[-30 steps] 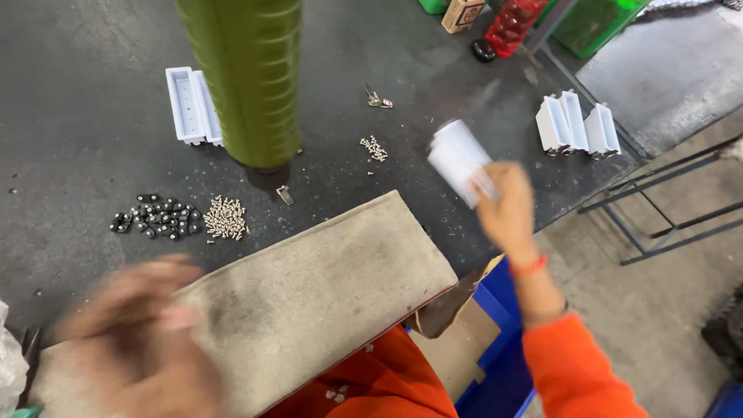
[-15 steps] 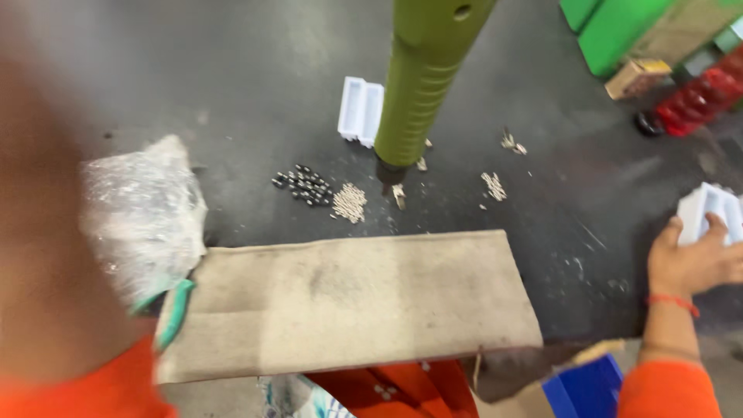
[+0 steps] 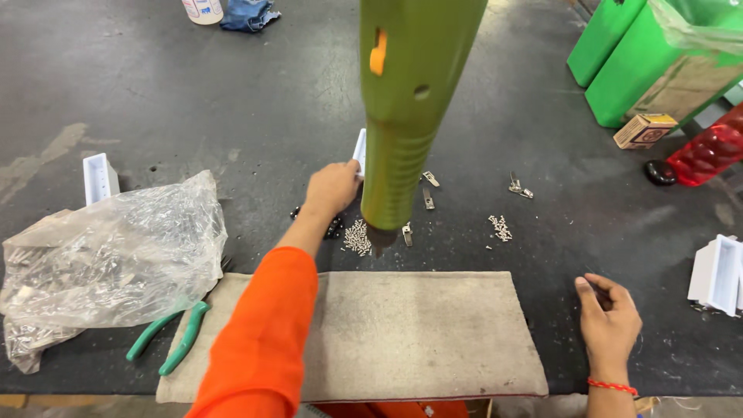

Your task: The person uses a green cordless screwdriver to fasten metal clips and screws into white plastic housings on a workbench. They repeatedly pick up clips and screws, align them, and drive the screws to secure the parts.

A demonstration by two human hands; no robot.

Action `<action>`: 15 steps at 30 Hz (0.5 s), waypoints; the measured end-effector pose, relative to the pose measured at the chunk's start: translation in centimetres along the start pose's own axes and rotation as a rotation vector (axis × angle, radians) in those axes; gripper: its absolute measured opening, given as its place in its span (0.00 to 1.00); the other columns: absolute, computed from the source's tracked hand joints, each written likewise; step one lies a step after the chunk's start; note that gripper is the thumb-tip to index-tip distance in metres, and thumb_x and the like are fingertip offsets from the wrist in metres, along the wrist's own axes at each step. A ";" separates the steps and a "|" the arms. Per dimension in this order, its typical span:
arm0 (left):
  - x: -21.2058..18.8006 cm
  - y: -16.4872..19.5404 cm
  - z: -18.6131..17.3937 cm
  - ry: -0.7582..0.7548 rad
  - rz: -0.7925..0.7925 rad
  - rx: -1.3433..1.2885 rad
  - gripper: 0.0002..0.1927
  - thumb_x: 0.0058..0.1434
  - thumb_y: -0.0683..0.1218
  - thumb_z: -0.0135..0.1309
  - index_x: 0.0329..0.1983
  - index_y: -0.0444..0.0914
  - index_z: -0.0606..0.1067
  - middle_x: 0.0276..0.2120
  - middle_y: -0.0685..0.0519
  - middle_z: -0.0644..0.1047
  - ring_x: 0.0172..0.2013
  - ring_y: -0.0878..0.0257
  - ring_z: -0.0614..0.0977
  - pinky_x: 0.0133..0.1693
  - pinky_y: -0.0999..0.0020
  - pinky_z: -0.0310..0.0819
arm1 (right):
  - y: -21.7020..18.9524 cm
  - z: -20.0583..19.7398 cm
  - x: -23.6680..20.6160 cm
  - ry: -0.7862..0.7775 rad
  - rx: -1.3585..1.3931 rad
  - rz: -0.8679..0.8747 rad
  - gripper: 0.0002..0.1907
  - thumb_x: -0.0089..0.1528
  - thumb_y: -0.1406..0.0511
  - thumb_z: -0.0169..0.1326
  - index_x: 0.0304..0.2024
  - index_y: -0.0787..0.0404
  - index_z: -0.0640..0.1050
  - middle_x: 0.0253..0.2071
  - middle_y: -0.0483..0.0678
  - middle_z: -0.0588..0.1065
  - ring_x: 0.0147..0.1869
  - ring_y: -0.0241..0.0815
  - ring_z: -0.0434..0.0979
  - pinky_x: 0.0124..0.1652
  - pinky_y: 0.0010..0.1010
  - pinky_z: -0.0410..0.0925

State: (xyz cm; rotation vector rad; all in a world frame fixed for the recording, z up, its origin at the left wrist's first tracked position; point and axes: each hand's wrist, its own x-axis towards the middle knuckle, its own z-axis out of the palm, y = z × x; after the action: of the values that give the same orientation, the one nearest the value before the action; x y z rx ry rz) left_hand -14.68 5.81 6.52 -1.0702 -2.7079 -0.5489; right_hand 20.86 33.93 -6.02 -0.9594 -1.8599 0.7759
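My left hand (image 3: 333, 190), in an orange sleeve, reaches across the dark table and closes its fingers on a white plastic part (image 3: 360, 151), which is half hidden behind a hanging green power screwdriver (image 3: 398, 116). Just below that hand lie a pile of silver screws (image 3: 357, 236) and some black screws (image 3: 334, 226). My right hand (image 3: 607, 321) rests at the table's near right edge with its fingers loosely curled and nothing in it. A red string circles its wrist. A grey felt mat (image 3: 418, 333) lies between the two hands.
A crumpled clear plastic bag (image 3: 116, 255) and green-handled pliers (image 3: 174, 340) lie at the left, with a white plastic part (image 3: 99, 176) behind them. More white parts (image 3: 716, 275) stand at the right. Green bins (image 3: 642, 62), a small cardboard box (image 3: 645, 130) and a red bottle (image 3: 708, 153) are at the back right.
My left hand has gone from a blur at the near left out to the white part behind the screwdriver. My right hand has let go of its white part and drawn back.
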 end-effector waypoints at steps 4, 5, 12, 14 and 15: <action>-0.5 -1.3 -3.1 0.076 -0.092 -0.132 0.16 0.71 0.56 0.46 0.46 0.41 0.75 0.37 0.43 0.81 0.41 0.42 0.81 0.42 0.47 0.73 | 1.2 0.2 -0.1 -0.014 0.025 0.025 0.13 0.67 0.62 0.64 0.50 0.64 0.82 0.42 0.46 0.79 0.42 0.30 0.75 0.45 0.23 0.68; -0.9 -1.9 -3.9 0.060 -0.137 -0.144 0.17 0.73 0.57 0.45 0.46 0.41 0.76 0.36 0.42 0.80 0.40 0.42 0.81 0.41 0.47 0.72 | 1.5 0.2 -0.1 -0.016 0.021 0.031 0.13 0.67 0.62 0.64 0.50 0.64 0.82 0.42 0.46 0.79 0.42 0.30 0.75 0.45 0.23 0.68; -7.5 -5.1 -2.0 -0.439 -0.241 -0.940 0.17 0.68 0.52 0.45 0.47 0.39 0.79 0.31 0.56 0.80 0.32 0.62 0.79 0.35 0.64 0.75 | 0.5 0.6 0.8 -0.052 0.221 -0.063 0.08 0.71 0.68 0.62 0.49 0.67 0.81 0.43 0.44 0.79 0.44 0.30 0.74 0.47 0.22 0.66; -9.2 -4.3 1.3 -0.567 -0.227 -0.950 0.15 0.64 0.49 0.45 0.50 0.42 0.77 0.34 0.59 0.83 0.33 0.64 0.83 0.36 0.66 0.79 | -2.1 0.9 1.1 -0.079 0.345 -0.030 0.07 0.74 0.69 0.62 0.49 0.69 0.81 0.41 0.46 0.77 0.40 0.31 0.70 0.43 0.24 0.62; -9.8 -3.8 2.9 -0.612 -0.152 -0.958 0.15 0.63 0.47 0.46 0.50 0.42 0.77 0.35 0.58 0.83 0.33 0.63 0.83 0.35 0.65 0.80 | -4.1 1.3 1.3 -0.129 0.439 -0.077 0.06 0.73 0.70 0.60 0.49 0.70 0.80 0.42 0.47 0.78 0.44 0.33 0.73 0.48 0.25 0.66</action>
State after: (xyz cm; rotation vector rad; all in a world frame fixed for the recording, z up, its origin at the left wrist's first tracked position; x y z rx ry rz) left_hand -10.27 -1.73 -0.05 -1.3799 -3.0607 -1.9617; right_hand 18.02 32.77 -2.71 -0.5666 -1.7189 1.1607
